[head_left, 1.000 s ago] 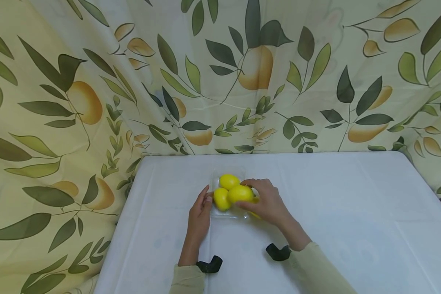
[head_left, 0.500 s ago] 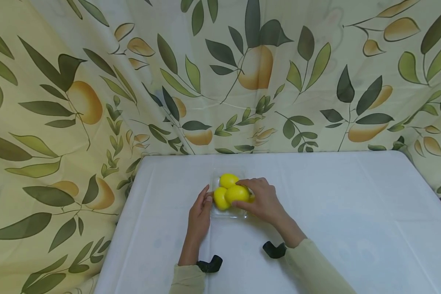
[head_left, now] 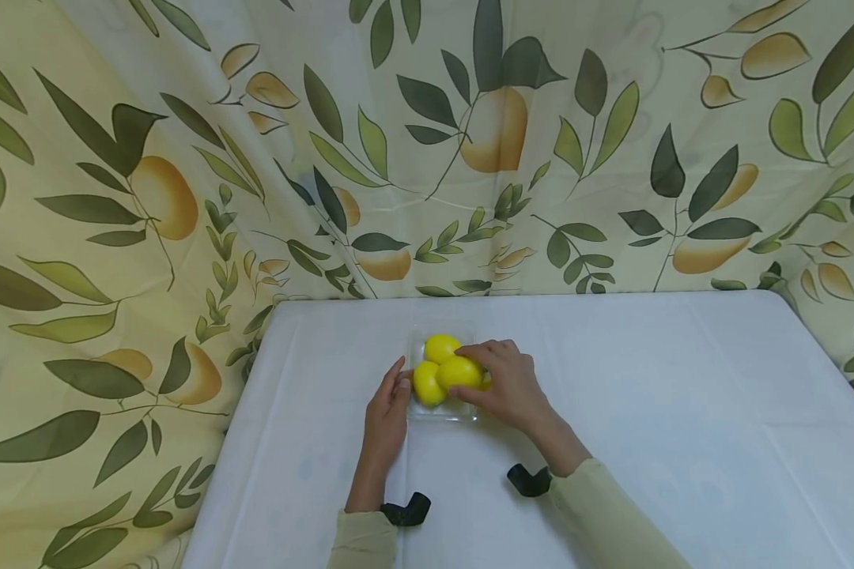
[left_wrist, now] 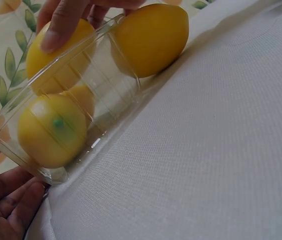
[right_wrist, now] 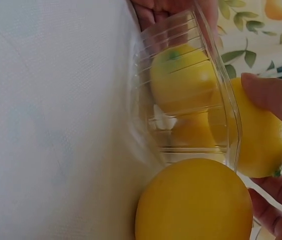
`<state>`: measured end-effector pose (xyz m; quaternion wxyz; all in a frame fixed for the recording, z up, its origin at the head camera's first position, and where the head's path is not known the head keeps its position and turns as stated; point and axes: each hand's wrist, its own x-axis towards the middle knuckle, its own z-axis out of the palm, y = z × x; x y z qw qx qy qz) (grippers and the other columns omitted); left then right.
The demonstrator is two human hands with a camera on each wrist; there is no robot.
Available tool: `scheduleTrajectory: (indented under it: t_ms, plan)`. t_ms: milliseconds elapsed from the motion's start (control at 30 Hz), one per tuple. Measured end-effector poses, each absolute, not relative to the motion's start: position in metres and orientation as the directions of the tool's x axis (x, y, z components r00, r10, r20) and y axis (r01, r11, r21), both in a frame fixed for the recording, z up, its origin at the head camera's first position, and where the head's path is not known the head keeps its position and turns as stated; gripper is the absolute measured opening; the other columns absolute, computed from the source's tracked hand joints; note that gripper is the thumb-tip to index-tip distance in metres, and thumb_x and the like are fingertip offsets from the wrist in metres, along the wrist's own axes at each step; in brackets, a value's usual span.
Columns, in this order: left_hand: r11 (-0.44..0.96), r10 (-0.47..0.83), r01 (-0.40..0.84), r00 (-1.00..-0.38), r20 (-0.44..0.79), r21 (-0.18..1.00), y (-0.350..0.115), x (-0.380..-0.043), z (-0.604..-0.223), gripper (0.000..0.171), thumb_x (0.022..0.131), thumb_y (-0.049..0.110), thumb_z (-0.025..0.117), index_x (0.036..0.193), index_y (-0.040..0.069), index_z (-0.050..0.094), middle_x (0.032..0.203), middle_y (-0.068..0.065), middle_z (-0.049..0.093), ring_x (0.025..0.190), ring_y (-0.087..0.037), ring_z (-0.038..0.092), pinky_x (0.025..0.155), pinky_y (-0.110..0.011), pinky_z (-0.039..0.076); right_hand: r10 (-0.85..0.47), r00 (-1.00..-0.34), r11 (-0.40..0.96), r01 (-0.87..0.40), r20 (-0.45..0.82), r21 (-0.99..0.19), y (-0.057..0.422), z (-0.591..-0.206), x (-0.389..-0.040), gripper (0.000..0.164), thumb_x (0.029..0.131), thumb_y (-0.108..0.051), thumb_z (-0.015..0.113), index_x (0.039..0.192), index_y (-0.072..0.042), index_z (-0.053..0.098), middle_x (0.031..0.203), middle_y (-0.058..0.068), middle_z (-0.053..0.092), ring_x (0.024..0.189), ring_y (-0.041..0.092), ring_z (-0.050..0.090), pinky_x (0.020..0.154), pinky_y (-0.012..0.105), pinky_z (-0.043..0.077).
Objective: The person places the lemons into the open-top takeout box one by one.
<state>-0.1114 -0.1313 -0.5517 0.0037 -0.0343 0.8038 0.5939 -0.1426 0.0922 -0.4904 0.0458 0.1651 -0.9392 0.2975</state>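
A clear plastic container [head_left: 444, 416] sits on the table with yellow lemons in it. My left hand [head_left: 387, 411] is at its left side, pinching the rim, with other fingers by the bottom corner in the left wrist view. My right hand [head_left: 508, 385] grips a lemon [head_left: 459, 373] between thumb and fingers, over the right part of the container. Two more lemons, one at the back [head_left: 442, 348] and one at the left [head_left: 428, 385], lie inside. Another lemon [left_wrist: 153, 39] rests on the table just outside the container, mostly hidden behind my right hand in the head view.
A white cloth [head_left: 655, 411] covers the table, whose back edge meets a curtain [head_left: 427, 158] printed with leaves and fruit. Black wrist-worn pieces [head_left: 407, 510] stick out from both sleeves close above the cloth.
My right hand has shifted slightly left with its lemon, farther over the container. My left hand has stayed at the container's side.
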Motion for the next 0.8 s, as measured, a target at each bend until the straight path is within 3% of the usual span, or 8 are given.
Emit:
scheduleTrajectory:
  t_ms: [133,800]
  plan:
    - [0.297,-0.055,-0.072,-0.997,-0.058,0.952,-0.1316,-0.1122,-0.5527,0.045,0.109,0.046,0.042,0.154,0.041,0.041,0.14,0.009,0.062,0.132,-0.014,0.057,0.117,-0.046,0.043,-0.274,-0.942,0.782,-0.337,0.196,-0.525,0.0908,-0.4891,-0.1434,0.058,0.079,-0.051,0.085,0.128,-0.024,0.07,0.121,0.004,0.068,0.114,0.028,0.053,0.089,0.052,0.042]
    - [0.299,-0.046,-0.062,-0.998,-0.05,0.952,-0.1313,-0.1138,-0.5552,0.048,0.109,0.044,0.043,0.156,0.033,0.041,0.138,0.009,0.062,0.127,-0.013,0.059,0.114,-0.043,0.046,-0.218,-0.956,0.77,-0.293,0.197,-0.567,0.0861,-0.4942,-0.1451,0.059,0.078,-0.047,0.087,0.13,-0.024,0.069,0.118,0.004,0.066,0.109,0.028,0.053,0.086,0.051,0.043]
